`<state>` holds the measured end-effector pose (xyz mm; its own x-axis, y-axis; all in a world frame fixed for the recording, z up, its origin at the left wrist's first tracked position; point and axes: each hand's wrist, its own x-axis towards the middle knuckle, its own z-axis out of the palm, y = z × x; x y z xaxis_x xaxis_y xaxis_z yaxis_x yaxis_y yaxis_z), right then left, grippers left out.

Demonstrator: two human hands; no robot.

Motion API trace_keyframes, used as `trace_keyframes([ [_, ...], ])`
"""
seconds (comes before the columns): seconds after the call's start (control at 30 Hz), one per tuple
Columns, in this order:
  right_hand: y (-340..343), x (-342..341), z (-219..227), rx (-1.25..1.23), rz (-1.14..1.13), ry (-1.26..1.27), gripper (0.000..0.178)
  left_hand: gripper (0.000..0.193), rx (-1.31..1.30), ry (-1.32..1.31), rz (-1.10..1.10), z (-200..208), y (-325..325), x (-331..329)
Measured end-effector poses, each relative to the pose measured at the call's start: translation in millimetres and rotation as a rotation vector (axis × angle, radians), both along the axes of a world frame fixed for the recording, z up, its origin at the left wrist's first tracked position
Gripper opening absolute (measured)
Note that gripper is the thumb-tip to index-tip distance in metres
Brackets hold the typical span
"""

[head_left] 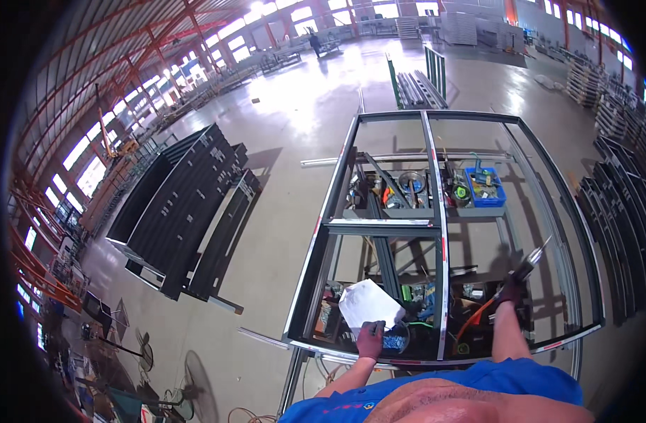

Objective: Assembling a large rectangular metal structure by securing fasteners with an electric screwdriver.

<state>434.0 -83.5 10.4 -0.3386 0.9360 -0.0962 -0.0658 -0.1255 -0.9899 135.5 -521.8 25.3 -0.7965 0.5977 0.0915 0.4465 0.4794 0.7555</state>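
My gloved left hand point(370, 340) is closed at the lower edge of a white sheet of paper point(368, 304), fingers bent over it. Just below and beside that hand is a round container of small blue pieces point(395, 342). Out to the right, my gloved right hand point(509, 292) grips a drill point(527, 266) with a long thin bit pointing up and right. An orange hose point(474, 321) trails down from near that hand. Both hands are over a large dark metal window frame point(441, 271), which has a long upright bar and a crossbar.
Below the frame lie trays of tools and parts, with a blue crate point(485, 189) farther off. Stacked black profiles point(185, 211) stand at left, more dark frames point(619, 225) at right. Fans point(192, 384) are at lower left. A green rack point(420, 81) holds metal bars beyond.
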Motion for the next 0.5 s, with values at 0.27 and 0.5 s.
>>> trace_keyframes([
  [0.27,48,84,179,0.496,-0.474,-0.125,0.034,0.029,0.17,-0.355,-0.066,-42,12,-6],
  [0.5,-42,66,252,-0.034,0.401,0.384,0.055,0.033,0.32,-0.411,-0.051,28,74,38],
])
